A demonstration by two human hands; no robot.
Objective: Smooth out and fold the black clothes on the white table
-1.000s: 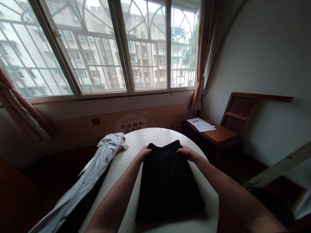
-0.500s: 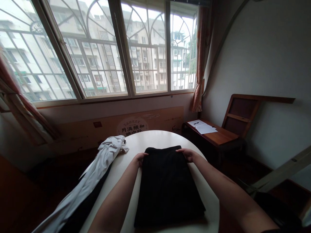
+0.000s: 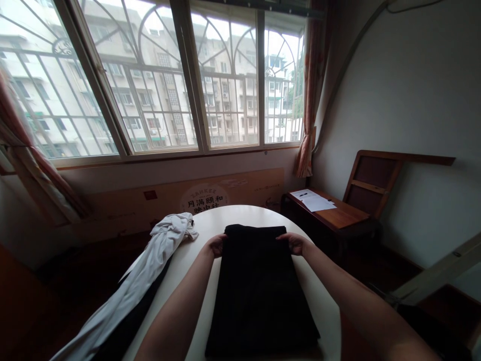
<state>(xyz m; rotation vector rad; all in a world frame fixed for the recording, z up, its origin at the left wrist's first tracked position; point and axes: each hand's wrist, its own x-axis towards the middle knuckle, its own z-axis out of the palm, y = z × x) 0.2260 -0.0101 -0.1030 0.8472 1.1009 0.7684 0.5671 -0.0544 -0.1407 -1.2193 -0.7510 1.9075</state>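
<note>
A folded black garment (image 3: 259, 296) lies lengthwise on the round white table (image 3: 248, 213); its exact kind does not show. At its far left corner, my left hand (image 3: 217, 245) is closed on the edge of the cloth. My right hand (image 3: 295, 243) pinches the far right corner, with thumb and fingers on the fabric. The far edge runs nearly straight between the two hands. Some fingertips of both hands are hidden by the cloth.
Along the table's left edge a crumpled light grey garment (image 3: 150, 271) hangs down, with dark cloth under it. To the right, a low wooden bench (image 3: 341, 213) holds white papers (image 3: 313, 199) and a pen. A barred window (image 3: 221, 85) is ahead.
My right hand has shifted slightly right with the far right corner of the black garment, and the far edge now looks wider and straighter. My left hand keeps its hold.
</note>
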